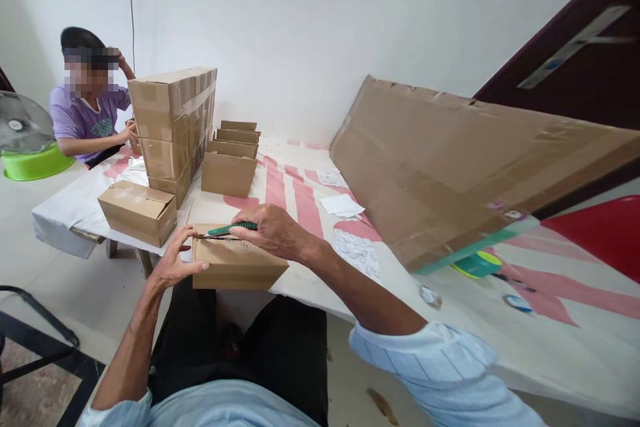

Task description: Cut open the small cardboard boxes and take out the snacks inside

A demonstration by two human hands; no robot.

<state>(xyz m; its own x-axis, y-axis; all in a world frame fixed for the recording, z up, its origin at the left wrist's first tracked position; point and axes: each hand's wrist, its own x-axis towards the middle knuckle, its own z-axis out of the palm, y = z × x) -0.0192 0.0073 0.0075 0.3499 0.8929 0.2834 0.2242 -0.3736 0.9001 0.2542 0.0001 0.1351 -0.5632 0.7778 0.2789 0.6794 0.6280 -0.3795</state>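
- The small box [235, 267] sits at the near edge of the surface [550, 340], lower centre-left of the frame.
- The left hand [175, 260] clasps the box's left end, with the thumb on its front face.
- The right hand [273, 230] is closed around a green cutter [233, 229] lying across the box top.
- A closed box [137, 212] lies just left.
- A stack of boxes [173, 123] stands behind it.
- A large cardboard sheet [450, 167] tilts at right.
- Another person [85, 113] sits at upper left.

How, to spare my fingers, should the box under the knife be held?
Probably grip the box by its left end face, low down, coming from the left like the left hand: the green knife in the right hand lies along the top, tip pointing left.
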